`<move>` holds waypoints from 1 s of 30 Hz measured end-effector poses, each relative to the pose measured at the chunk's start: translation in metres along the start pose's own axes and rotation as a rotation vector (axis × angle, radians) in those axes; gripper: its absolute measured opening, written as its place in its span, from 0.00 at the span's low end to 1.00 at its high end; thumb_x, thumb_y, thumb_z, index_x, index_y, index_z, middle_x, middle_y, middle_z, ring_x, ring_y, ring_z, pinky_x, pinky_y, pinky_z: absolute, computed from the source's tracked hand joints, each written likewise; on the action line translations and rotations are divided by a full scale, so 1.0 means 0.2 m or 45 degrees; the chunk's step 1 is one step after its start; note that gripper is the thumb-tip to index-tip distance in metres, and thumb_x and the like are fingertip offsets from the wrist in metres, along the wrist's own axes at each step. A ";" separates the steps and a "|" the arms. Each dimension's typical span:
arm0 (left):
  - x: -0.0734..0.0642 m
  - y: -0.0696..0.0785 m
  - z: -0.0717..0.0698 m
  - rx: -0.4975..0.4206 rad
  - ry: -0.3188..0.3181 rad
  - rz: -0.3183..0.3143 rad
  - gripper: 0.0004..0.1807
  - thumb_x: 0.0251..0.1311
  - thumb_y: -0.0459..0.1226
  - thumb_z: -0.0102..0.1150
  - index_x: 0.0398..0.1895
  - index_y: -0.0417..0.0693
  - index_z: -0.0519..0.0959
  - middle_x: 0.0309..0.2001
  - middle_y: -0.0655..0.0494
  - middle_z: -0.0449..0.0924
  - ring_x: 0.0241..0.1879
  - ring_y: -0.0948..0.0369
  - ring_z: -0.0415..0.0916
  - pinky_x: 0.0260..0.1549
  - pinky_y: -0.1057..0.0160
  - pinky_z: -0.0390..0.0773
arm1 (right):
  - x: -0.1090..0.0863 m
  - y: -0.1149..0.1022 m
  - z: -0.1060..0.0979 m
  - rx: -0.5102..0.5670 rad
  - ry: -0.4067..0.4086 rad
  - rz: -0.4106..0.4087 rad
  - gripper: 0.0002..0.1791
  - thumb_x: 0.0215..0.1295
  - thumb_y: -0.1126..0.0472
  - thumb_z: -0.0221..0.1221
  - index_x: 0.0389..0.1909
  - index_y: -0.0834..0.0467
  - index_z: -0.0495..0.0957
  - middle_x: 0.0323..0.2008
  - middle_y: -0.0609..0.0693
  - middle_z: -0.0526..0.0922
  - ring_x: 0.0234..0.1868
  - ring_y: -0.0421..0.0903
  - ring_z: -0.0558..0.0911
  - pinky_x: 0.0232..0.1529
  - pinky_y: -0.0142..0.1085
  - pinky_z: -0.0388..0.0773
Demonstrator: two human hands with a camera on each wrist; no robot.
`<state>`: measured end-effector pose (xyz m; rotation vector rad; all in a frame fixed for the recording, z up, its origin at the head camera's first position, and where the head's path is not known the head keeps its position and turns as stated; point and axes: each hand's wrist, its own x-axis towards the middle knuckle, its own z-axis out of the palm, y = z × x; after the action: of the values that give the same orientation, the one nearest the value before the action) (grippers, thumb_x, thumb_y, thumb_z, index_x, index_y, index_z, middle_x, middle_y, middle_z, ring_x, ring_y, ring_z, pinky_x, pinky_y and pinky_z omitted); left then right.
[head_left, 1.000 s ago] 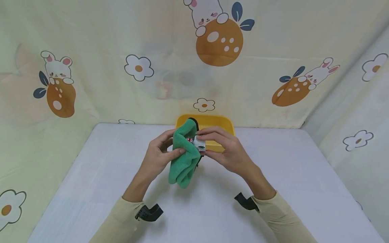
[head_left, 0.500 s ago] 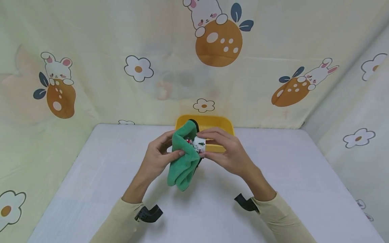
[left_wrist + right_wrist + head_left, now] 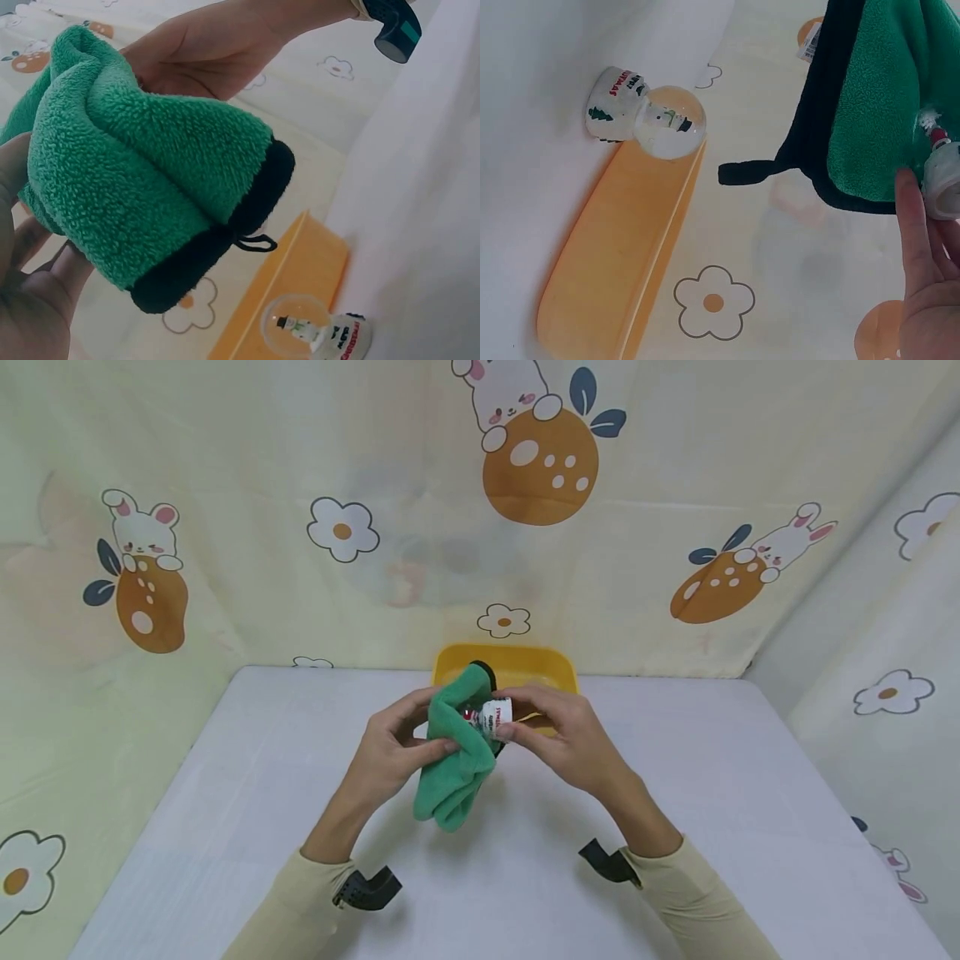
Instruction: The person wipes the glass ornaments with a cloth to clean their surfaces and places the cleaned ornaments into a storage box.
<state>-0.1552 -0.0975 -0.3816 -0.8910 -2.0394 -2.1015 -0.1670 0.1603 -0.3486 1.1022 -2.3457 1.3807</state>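
A green plush cloth (image 3: 453,781) with black edging hangs folded in my left hand (image 3: 382,747), whose thumb lies on its near side. Wrapped partly in the cloth is a small snow globe (image 3: 497,716), its white base showing red lettering. My right hand (image 3: 573,727) pinches that base between thumb and fingers. A bit of a red figure shows beside the base (image 3: 945,176) in the right wrist view, while the cloth covers most of the glass. Both hands hold these above the table.
A yellow plastic bin (image 3: 555,662) stands at the table's back edge, behind the hands. Beside it, a second snow globe (image 3: 667,124) with a snowman inside stands on the white table (image 3: 675,760). A patterned curtain (image 3: 390,435) closes off the back.
The right hand has turned the snow globe's base, so red lettering faces up where a green tree was. Its thumb has shifted up onto the base. The cloth's top edge has dropped slightly.
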 end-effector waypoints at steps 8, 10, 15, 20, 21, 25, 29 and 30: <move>0.00 0.01 0.01 0.010 -0.009 0.047 0.30 0.59 0.25 0.69 0.66 0.42 0.74 0.60 0.47 0.77 0.57 0.53 0.78 0.45 0.53 0.87 | 0.00 -0.01 -0.01 0.118 -0.047 0.145 0.14 0.70 0.64 0.63 0.55 0.62 0.81 0.43 0.51 0.85 0.38 0.43 0.87 0.41 0.39 0.88; 0.00 0.01 0.01 0.014 -0.004 0.048 0.30 0.59 0.25 0.69 0.66 0.43 0.74 0.61 0.48 0.77 0.57 0.52 0.78 0.45 0.53 0.87 | 0.00 -0.01 -0.01 0.156 -0.069 0.170 0.15 0.71 0.64 0.62 0.56 0.62 0.80 0.44 0.52 0.84 0.38 0.44 0.87 0.41 0.39 0.88; 0.00 0.02 0.01 0.028 0.012 0.020 0.31 0.59 0.25 0.69 0.67 0.44 0.74 0.62 0.48 0.77 0.57 0.53 0.78 0.45 0.54 0.87 | 0.00 -0.01 -0.01 0.156 -0.098 0.153 0.19 0.71 0.64 0.62 0.61 0.59 0.78 0.51 0.51 0.82 0.46 0.46 0.84 0.46 0.36 0.87; 0.00 0.02 0.01 0.038 0.026 0.004 0.32 0.59 0.25 0.68 0.68 0.42 0.72 0.62 0.45 0.76 0.57 0.54 0.78 0.47 0.55 0.86 | 0.00 -0.01 0.00 0.140 -0.073 0.087 0.26 0.67 0.66 0.65 0.65 0.56 0.76 0.57 0.50 0.80 0.51 0.48 0.83 0.49 0.36 0.85; 0.00 0.02 0.01 0.038 0.028 0.005 0.32 0.60 0.25 0.68 0.68 0.42 0.72 0.62 0.45 0.76 0.56 0.54 0.78 0.47 0.55 0.86 | 0.00 -0.01 0.00 0.143 -0.068 0.076 0.26 0.65 0.67 0.66 0.65 0.56 0.76 0.57 0.50 0.79 0.52 0.48 0.82 0.50 0.36 0.85; 0.00 0.02 0.00 0.029 0.036 0.007 0.32 0.60 0.25 0.68 0.68 0.41 0.72 0.63 0.45 0.76 0.57 0.53 0.78 0.48 0.55 0.86 | 0.00 0.00 0.01 0.143 -0.047 0.014 0.30 0.60 0.69 0.70 0.64 0.57 0.77 0.58 0.50 0.78 0.56 0.47 0.81 0.52 0.37 0.85; 0.01 0.02 0.00 0.022 0.042 0.018 0.32 0.60 0.24 0.67 0.68 0.41 0.72 0.63 0.45 0.76 0.57 0.52 0.78 0.50 0.55 0.85 | 0.00 0.01 0.01 0.119 -0.025 -0.048 0.31 0.55 0.71 0.72 0.62 0.59 0.78 0.58 0.51 0.78 0.58 0.47 0.80 0.53 0.37 0.84; 0.01 0.02 0.00 0.022 0.042 0.022 0.32 0.60 0.23 0.67 0.68 0.41 0.72 0.63 0.45 0.76 0.57 0.52 0.78 0.50 0.55 0.85 | 0.00 0.01 0.01 0.114 -0.018 -0.069 0.31 0.54 0.72 0.72 0.62 0.59 0.78 0.58 0.52 0.78 0.59 0.47 0.80 0.53 0.37 0.84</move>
<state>-0.1549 -0.0975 -0.3784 -0.8630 -2.0232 -2.0722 -0.1689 0.1589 -0.3511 1.1943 -2.2662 1.4762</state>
